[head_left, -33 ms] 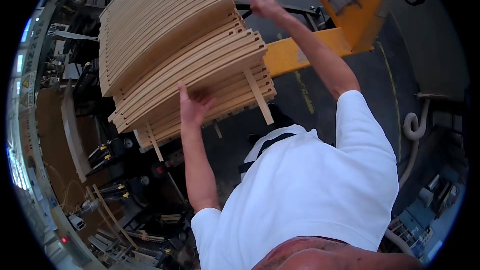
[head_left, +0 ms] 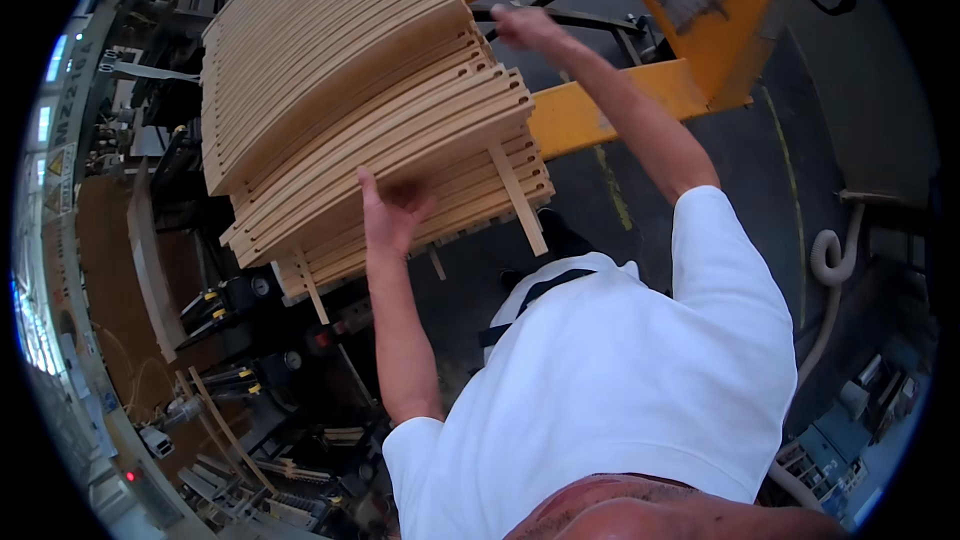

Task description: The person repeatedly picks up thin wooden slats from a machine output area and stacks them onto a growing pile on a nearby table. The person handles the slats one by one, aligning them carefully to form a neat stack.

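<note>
A large stack of pale wooden slats (head_left: 335,60), set side by side with grooved and holed ends, fills the upper left. My left hand (head_left: 393,218) lies against the near face of the front slat, thumb pointing up and fingers spread toward the slat's lower edge, partly in shadow. Beyond the slats' right ends, my right hand (head_left: 527,28) is raised with its fingers curled in, slightly blurred; nothing shows in it. It appears apart from the wood. Two thin wooden strips, the right strip (head_left: 518,198) and the left strip (head_left: 311,285), stick out from between the layers toward me.
A yellow metal frame (head_left: 610,105) stands right of the stack, with a worn grey patch on it. Machinery with black fittings (head_left: 245,295) lines the left. A pale hose (head_left: 828,270) hangs at the right over the dark floor.
My right hand has shifted slightly left and down, toward the slat ends. My left hand stays against the front slat.
</note>
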Tool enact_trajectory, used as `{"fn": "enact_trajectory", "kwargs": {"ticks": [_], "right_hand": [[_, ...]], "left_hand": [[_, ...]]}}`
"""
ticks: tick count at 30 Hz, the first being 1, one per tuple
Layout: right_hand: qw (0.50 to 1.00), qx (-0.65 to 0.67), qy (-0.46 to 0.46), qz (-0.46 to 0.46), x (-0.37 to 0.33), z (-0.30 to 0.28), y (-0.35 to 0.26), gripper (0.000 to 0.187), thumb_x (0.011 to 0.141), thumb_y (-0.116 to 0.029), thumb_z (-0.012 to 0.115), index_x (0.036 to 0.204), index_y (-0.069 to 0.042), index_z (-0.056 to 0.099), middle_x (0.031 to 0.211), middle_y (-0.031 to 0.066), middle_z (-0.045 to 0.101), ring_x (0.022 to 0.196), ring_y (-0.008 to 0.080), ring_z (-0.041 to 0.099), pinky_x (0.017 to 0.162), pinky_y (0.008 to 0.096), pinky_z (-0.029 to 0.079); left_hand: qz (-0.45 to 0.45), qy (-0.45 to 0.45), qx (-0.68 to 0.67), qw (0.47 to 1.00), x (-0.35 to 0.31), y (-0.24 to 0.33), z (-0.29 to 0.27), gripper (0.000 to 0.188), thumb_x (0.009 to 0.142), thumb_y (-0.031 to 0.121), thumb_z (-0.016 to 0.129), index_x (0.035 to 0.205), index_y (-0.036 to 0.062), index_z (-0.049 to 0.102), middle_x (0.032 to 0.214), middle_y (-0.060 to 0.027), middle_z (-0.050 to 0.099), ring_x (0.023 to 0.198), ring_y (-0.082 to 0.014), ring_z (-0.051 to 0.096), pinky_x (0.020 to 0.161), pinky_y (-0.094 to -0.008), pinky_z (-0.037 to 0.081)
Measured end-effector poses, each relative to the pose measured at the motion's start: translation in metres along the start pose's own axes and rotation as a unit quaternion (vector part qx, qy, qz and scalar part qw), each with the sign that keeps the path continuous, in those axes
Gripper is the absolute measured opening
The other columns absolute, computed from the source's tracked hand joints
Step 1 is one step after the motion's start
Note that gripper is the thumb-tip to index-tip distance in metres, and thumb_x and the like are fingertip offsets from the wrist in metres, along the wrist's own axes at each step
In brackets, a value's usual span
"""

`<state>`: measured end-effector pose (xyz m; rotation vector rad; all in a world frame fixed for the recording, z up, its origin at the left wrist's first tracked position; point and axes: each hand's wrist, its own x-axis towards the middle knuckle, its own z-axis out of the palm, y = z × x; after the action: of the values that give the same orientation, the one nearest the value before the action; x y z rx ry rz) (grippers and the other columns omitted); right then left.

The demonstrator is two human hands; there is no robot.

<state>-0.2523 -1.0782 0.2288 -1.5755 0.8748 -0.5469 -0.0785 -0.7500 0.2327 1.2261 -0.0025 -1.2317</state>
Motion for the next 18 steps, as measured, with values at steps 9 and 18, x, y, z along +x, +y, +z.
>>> {"fn": "enact_trajectory", "kwargs": {"ticks": [9, 18], "right_hand": [[0.986, 0.039, -0.079, 0.142, 0.002, 0.041, 0.009, 0.051, 0.089, -0.04, 0.06, 0.115, 0.004, 0.063, 0.091, 0.0088, 0.065, 0.068, 0.0128, 0.061, 0.055, 0.0303, 0.051], [0.99, -0.053, -0.085, 0.103, 0.023, 0.047, 0.015, 0.048, 0.093, -0.04, 0.055, 0.11, 0.004, 0.065, 0.095, 0.0109, 0.068, 0.081, 0.0169, 0.066, 0.069, 0.0339, 0.054]], "left_hand": [[0.041, 0.071, -0.084, 0.993, 0.001, -0.009, 0.027, 0.1, 0.082, 0.066, 0.064, 0.148, 0.0027, 0.023, 0.143, -0.0185, 0.027, 0.134, -0.0365, 0.03, 0.111, -0.0563, 0.032], [0.054, 0.065, -0.091, 0.992, 0.008, -0.013, 0.03, 0.082, 0.086, 0.06, 0.063, 0.143, 0.0075, 0.036, 0.138, -0.0142, 0.042, 0.128, -0.0312, 0.04, 0.107, -0.0526, 0.035]]}}
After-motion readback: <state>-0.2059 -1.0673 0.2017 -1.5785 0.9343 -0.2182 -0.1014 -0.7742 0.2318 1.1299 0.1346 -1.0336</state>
